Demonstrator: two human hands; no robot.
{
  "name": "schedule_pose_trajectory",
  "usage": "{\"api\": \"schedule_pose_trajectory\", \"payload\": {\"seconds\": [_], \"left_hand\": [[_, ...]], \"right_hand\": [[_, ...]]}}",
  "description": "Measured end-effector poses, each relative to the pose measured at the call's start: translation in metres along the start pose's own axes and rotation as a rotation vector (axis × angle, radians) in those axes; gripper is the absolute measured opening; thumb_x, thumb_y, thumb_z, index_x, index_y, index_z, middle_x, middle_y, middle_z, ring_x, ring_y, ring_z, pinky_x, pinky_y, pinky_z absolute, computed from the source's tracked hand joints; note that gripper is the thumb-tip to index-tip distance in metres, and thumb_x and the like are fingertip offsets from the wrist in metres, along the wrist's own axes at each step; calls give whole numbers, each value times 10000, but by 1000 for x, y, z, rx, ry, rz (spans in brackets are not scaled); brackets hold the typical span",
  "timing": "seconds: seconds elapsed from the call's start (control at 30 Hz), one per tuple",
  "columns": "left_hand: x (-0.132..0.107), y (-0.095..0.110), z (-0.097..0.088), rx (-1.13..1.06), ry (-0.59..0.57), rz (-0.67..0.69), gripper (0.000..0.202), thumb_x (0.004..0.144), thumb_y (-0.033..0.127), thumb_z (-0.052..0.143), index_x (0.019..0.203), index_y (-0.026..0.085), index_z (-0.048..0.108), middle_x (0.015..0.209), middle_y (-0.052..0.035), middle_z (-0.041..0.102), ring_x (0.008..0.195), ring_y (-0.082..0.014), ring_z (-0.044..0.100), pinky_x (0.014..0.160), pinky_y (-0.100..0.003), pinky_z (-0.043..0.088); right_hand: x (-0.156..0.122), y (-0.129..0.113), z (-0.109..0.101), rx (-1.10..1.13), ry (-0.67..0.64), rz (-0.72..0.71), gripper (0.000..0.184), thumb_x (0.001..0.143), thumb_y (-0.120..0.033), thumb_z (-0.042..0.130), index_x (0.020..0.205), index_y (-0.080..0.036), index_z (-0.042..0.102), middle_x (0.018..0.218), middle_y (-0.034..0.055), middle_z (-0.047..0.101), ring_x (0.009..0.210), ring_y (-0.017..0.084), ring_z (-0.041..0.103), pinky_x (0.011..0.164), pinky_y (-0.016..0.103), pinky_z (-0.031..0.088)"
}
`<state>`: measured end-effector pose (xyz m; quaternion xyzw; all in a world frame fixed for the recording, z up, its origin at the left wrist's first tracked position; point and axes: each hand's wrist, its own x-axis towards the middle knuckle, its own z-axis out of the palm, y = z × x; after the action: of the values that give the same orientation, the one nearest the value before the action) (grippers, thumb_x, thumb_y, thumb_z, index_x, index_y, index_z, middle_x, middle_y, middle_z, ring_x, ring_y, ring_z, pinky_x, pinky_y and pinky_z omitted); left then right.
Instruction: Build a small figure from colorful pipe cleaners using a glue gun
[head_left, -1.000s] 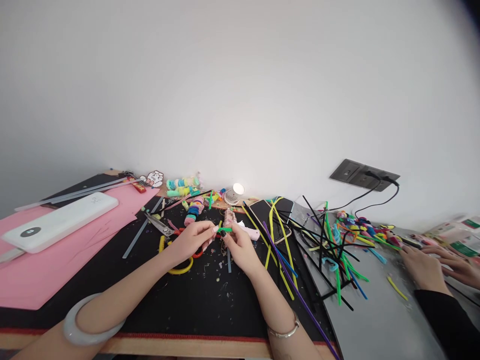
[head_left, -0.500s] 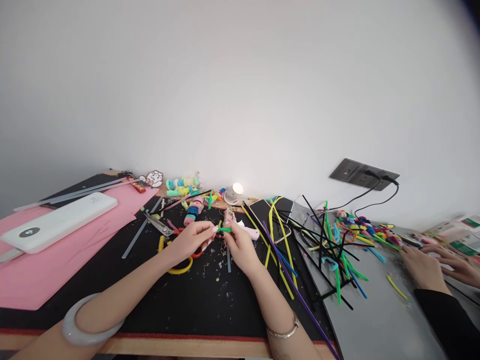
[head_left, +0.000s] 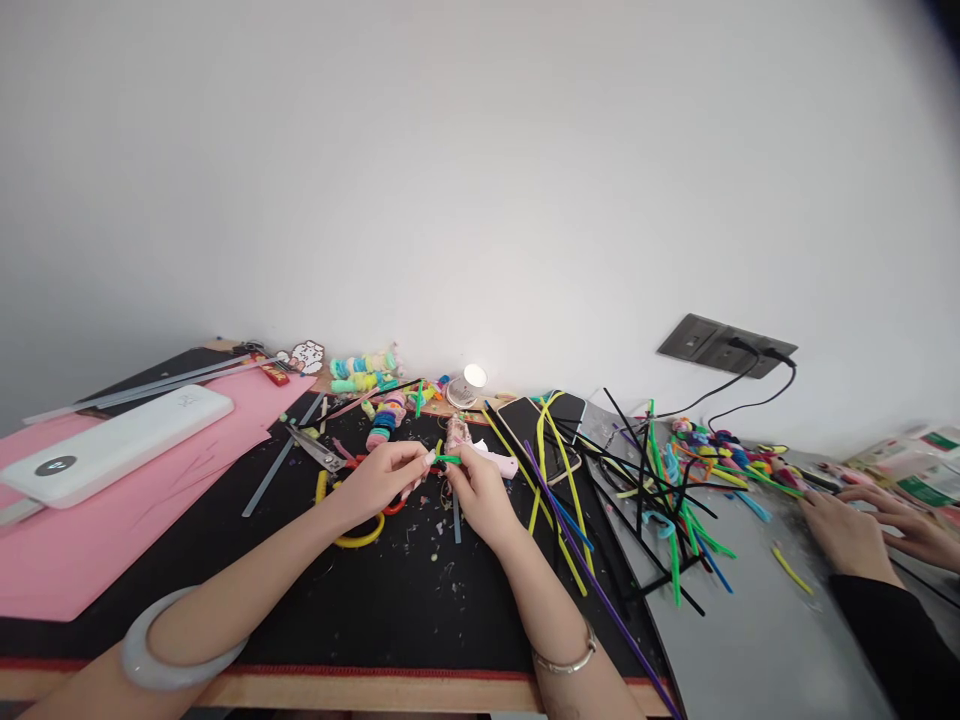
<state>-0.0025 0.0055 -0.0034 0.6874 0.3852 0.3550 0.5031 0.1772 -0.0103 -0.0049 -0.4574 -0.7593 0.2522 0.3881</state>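
Observation:
Between my two hands, over the black mat (head_left: 375, 610), is a short piece of green pipe cleaner (head_left: 449, 459). The fingertips of my left hand (head_left: 394, 468) pinch its left end, and those of my right hand (head_left: 480, 490) pinch its right end. A small dark part shows at the piece's middle, too small to make out. Scissors with yellow and orange handles (head_left: 361, 538) lie partly hidden under my left hand. Just beyond my right hand is a pale pink tool (head_left: 501, 463), its far part covered by that hand.
Yellow, black and purple pipe cleaners (head_left: 576, 540) lie to the right, some across a phone (head_left: 517, 415). A white power bank (head_left: 120, 445) rests on pink sheets (head_left: 52, 560) at left. A small lamp (head_left: 469, 385) shines by the wall. Another person's hands (head_left: 855, 535) are at far right.

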Motion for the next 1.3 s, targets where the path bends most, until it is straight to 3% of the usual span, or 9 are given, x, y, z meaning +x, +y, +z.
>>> {"api": "schedule_pose_trajectory", "payload": {"seconds": [0.3, 0.5, 0.67, 0.83, 1.13, 1.3], "left_hand": [[-1, 3, 2, -66, 25, -11, 387, 899, 511, 428, 679, 197, 478, 600, 48, 485, 467, -108, 469, 506, -256, 358], [-4, 7, 0, 143, 35, 74, 344, 929, 452, 408, 695, 208, 466, 544, 64, 431, 480, -122, 449, 530, -255, 359], [-4, 8, -3, 444, 124, 229, 264, 951, 359, 382, 802, 208, 539, 756, 1, 586, 713, -168, 549, 693, -273, 410], [-2, 4, -8, 526, 137, 307, 180, 946, 317, 415, 958, 223, 569, 947, -29, 641, 880, -188, 590, 798, -285, 431], [-3, 1, -11, 529, 138, 390, 144, 926, 275, 470, 938, 215, 601, 951, -25, 665, 897, -172, 614, 808, -273, 439], [-2, 1, -10, 490, 152, 387, 142, 911, 245, 485, 857, 206, 611, 858, -13, 661, 813, -158, 613, 771, -260, 440]], "right_hand": [[-1, -4, -4, 89, -42, 1, 214, 961, -282, 387, 785, -205, 483, 690, -11, 496, 663, 161, 455, 640, 269, 341], [0, -3, -2, 102, -32, -7, 294, 977, -329, 367, 709, -216, 409, 659, -15, 463, 649, 157, 440, 636, 271, 335], [0, -2, -1, 121, -38, 9, 329, 980, -356, 361, 685, -215, 392, 637, -16, 457, 628, 153, 436, 621, 266, 329], [-1, -1, -1, 134, -37, 7, 344, 980, -380, 355, 681, -215, 389, 634, -18, 450, 618, 150, 431, 610, 263, 321], [-1, -1, -1, 131, -49, 19, 330, 974, -349, 369, 675, -212, 392, 620, -22, 451, 615, 149, 429, 608, 261, 316], [-1, 0, -2, 105, -42, 15, 309, 969, -314, 379, 678, -209, 398, 619, -26, 447, 619, 148, 420, 609, 262, 308]]}}
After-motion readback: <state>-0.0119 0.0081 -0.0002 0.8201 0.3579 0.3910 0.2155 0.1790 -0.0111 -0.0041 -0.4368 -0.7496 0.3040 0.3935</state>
